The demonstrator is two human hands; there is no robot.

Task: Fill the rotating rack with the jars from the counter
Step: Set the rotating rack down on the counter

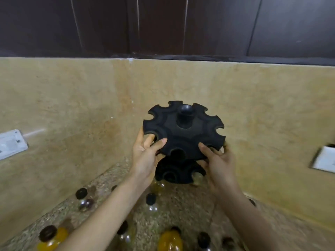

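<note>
A: We start with the biggest thing, the speckled table (181, 205) running along the tan wall (72, 98). Our black rotating rack (183, 131) is at the table's back edge, right against that wall, and every notch around its top disc looks empty.

B: Agreed, and we can't tell whether its base is resting on the table or lifted (the lower tier hides it). That matters. If it is in the air and tilted toward us as it seems, setting it down crooked could knock the jars beneath.

A: Both hands are closed on the top disc: left hand (145, 156) with its thumb on top and fingers hooked into a notch on the left rim, right hand (219, 160) clasping the near right rim the same way. Since the rack rotates, our worry is that the disc spins inside the grip and slips.

B: Then the jars (168, 240), scattered over the table toward the near edge, none in the rack yet. Two with yellow contents sit near the front; a dark-capped jar (81, 193) stands toward the left edge.

A: Another dark-capped one (150, 199) sits just below the left wrist, close under the rack. A forearm sweeping back could tip it, and round jars would probably roll off the front edge.

B: The blur makes the smaller ones hard to count.
</note>
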